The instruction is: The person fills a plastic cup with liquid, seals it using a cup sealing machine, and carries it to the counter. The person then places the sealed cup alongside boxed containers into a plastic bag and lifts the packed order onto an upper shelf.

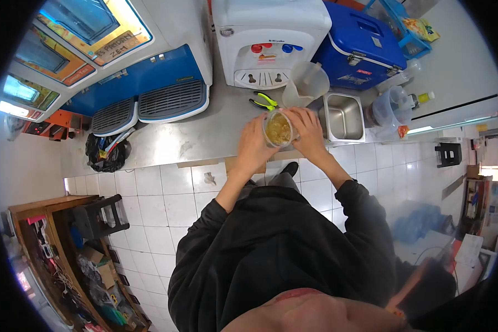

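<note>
A clear plastic cup (278, 129) with a yellowish, chunky filling stands between my two hands at the counter's front edge. My left hand (253, 141) wraps around its left side, fingers closed against the wall. On the other side my right hand (307, 130) curls over the cup's right rim and side. Just behind the cup lie pliers with yellow-green handles (266, 100). A translucent plastic pitcher (310, 83) sits right behind my right hand, and a steel rectangular pan (345, 117) is to its right.
A white water dispenser (271, 39) and a blue cooler (365, 47) stand at the back of the steel counter (166, 145). Drink machines with drip trays (172, 100) occupy the left, beside a black plastic bag (106, 154). Another clear pitcher (393, 105) is on the right.
</note>
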{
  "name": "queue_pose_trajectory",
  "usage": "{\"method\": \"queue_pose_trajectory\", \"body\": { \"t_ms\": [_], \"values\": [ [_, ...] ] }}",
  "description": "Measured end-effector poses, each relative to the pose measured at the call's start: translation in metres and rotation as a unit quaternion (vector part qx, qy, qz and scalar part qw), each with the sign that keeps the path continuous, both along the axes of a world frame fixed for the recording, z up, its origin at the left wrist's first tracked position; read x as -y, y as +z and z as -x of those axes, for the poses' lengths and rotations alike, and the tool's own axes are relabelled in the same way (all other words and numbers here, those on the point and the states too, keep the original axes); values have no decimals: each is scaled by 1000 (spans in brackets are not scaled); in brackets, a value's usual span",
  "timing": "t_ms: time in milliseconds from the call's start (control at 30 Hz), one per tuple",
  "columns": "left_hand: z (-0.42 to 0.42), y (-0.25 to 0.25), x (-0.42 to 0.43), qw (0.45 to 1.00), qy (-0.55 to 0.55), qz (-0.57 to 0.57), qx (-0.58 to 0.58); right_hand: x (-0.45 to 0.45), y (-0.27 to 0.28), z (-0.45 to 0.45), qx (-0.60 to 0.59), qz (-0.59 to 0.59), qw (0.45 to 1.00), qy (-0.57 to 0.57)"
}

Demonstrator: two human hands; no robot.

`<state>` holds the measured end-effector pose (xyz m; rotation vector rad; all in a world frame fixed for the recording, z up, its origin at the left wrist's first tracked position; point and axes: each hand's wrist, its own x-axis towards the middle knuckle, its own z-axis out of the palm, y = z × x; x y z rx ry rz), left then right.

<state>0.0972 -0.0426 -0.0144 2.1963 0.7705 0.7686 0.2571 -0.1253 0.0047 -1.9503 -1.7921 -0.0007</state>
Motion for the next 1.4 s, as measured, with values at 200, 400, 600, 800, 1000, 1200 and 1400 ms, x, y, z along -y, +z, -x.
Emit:
{"method": "queue_pose_trajectory", "body": {
  "t_ms": [200, 400, 600, 800, 1000, 1200, 1400],
  "values": [
    [1, 2, 2, 1000, 12, 14, -7, -1, 2, 1, 23, 1, 1000, 7],
    [0, 3, 4, 999, 12, 34, -4, 0, 9, 0, 98, -5, 995, 20],
    [-1, -2, 5, 999, 12, 35, 21, 1, 13, 0, 132, -2, 991, 23],
    [2, -4, 5, 997, 9, 67, 43, -1, 14, 3, 138, -3, 990, 33],
    [2, -5, 4, 991, 5, 111, 71, -7, 21, -1, 216, -45, 973, 71],
    [2, -8, 1, 982, -11, 138, 126, -15, 35, -4, 295, -92, 944, 116],
    [1, -8, 1, 972, -25, 165, 163, -21, 53, -12, 376, -144, 905, 140]
  ]
}}
